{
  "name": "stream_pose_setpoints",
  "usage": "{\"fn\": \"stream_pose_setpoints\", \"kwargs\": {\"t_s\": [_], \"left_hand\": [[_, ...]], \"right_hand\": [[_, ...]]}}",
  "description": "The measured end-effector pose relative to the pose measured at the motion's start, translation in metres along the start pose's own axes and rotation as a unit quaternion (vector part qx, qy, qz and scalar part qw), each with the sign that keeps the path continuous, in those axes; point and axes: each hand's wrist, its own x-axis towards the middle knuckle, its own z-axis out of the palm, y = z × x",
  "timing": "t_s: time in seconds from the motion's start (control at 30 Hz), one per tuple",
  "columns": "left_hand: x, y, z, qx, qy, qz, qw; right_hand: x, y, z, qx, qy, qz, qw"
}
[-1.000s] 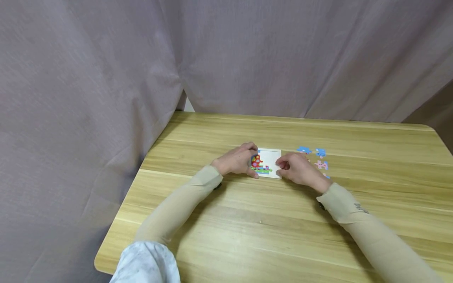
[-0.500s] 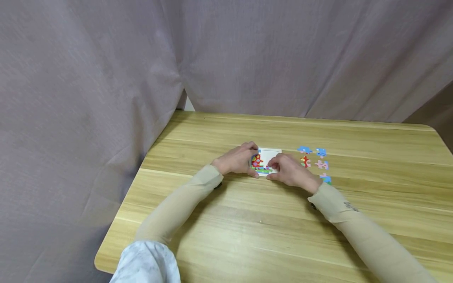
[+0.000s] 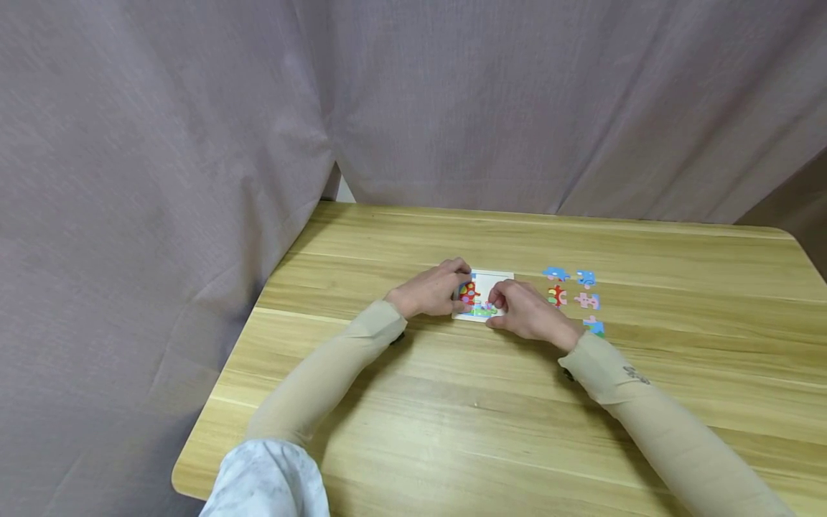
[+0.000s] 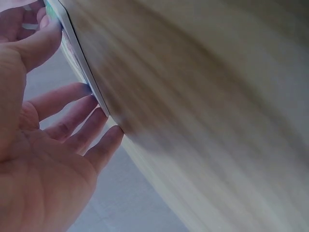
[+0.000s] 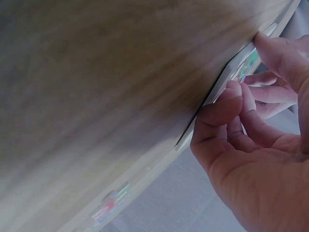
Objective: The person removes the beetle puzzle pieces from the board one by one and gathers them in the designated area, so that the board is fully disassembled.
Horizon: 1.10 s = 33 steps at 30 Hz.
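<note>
A small white jigsaw tray (image 3: 502,275) lies on the table in the head view, with red spotted pieces (image 3: 468,293) at its left and a green puzzle piece (image 3: 483,311) along its front. My left hand (image 3: 430,291) steadies the tray's left side; its thumb rests on the front left and its nearly straight fingers touch the far edge. In the left wrist view, the fingertips of that hand (image 4: 63,130) meet the tray's edge. My right hand (image 3: 531,313) bends over the tray, thumb and curled fingers about the green piece's right end. Their contact is partly hidden.
Loose jigsaw pieces lie right of the tray, among them a blue one (image 3: 586,278), a red one (image 3: 556,295), a pink one (image 3: 589,301) and a blue-green one (image 3: 594,327). The wooden table (image 3: 413,416) ends at a grey curtain (image 3: 452,108).
My right hand has moved left from the tray's right edge onto its front part, uncovering loose pieces. My left thumb has shifted from the front edge up onto the tray; the left palm stays put.
</note>
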Motion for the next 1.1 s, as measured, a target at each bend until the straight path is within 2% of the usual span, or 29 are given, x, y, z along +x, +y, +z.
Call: {"fn": "stream_pose_setpoints", "kwargs": {"t_s": [0.33, 0.7, 1.1], "left_hand": [[0.001, -0.0001, 0.0008, -0.002, -0.004, -0.006, 1.0], [0.0002, -0.0008, 0.0002, -0.001, 0.001, 0.005, 1.0], [0.0013, 0.0036, 0.0014, -0.008, -0.005, -0.011, 0.9999]], "right_hand": [[-0.0003, -0.0022, 0.001, 0.015, 0.002, 0.017, 0.9998], [-0.0003, -0.0025, 0.0007, 0.039, 0.022, -0.005, 0.999], [-0.0003, -0.0001, 0.0004, 0.021, 0.028, 0.001, 0.9994]]}}
